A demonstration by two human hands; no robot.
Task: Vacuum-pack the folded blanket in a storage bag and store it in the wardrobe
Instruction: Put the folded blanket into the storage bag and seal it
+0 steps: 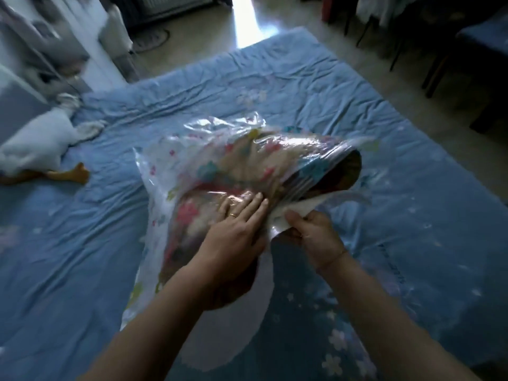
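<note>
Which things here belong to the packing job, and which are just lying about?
Job: storage bag; blanket inside it; left hand pressing the bag; right hand gripping its edge.
Lying about: plush goose; bedsheet; chair.

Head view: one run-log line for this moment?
phase: bagging | left hand: flat on storage bag | right hand: pinches bag edge | blanket: inside bag | bag mouth: looks open | surface: bed
</note>
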